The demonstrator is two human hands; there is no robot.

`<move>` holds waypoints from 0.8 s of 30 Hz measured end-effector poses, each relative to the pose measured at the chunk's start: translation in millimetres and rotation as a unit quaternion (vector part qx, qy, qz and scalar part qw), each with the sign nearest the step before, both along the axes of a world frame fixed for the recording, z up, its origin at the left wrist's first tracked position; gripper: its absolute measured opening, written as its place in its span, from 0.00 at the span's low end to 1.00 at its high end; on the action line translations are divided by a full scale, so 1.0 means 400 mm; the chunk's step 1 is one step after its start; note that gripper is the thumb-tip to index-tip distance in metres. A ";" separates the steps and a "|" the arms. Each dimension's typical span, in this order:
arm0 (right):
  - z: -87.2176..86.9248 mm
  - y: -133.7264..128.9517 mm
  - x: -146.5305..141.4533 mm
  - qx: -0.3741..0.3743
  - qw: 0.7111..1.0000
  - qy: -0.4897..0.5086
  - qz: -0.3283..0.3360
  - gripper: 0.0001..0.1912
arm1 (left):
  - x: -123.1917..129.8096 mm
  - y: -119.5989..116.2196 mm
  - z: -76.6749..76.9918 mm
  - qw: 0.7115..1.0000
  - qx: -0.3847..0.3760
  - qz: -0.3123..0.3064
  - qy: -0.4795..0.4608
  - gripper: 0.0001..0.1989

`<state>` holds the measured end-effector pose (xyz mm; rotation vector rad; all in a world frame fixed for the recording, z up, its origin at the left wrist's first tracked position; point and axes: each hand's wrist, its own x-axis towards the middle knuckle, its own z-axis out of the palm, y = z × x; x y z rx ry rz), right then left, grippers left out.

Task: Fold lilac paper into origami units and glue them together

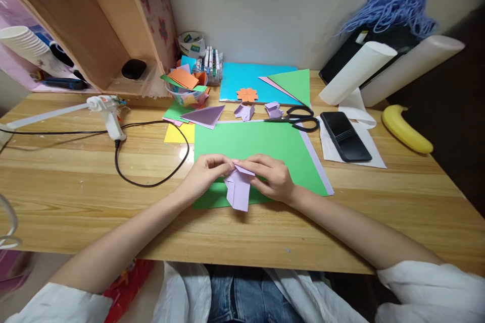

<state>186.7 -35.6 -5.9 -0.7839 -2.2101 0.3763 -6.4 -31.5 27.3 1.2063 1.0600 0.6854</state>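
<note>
Lilac paper [239,194], part-folded, pinched narrowly by left hand [209,174] and right hand [273,177], near front edge of counter [303,237]; folding seemingly unfinished. Apparently done, toward back edge: two small folded lilac pieces [244,112]; orange paper flower [247,95]. Apparently unworked: loose lilac triangle [206,116]. Lettering: printed tape roll [191,43], left of back-edge middle, brand illegible.

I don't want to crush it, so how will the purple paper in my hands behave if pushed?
The purple paper is probably light, being thin. Its creases likely add some stiffness, but its free lower end might bend easily.
</note>
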 end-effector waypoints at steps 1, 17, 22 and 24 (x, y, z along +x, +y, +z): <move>-0.001 0.000 0.000 0.003 1.000 -0.005 0.001 0.21 | -0.001 0.001 -0.001 1.000 -0.010 0.000 -0.005 0.10; -0.005 -0.002 0.005 0.063 0.997 -0.033 0.023 0.24 | -0.016 0.014 0.001 0.991 -0.099 -0.029 -0.088 0.08; 0.002 -0.003 -0.004 0.074 0.996 -0.055 0.012 0.25 | -0.013 0.016 -0.002 0.987 -0.124 -0.008 -0.099 0.08; 0.003 -0.003 -0.006 0.069 0.996 -0.060 0.011 0.26 | -0.013 0.017 0.000 0.986 -0.130 0.000 -0.107 0.08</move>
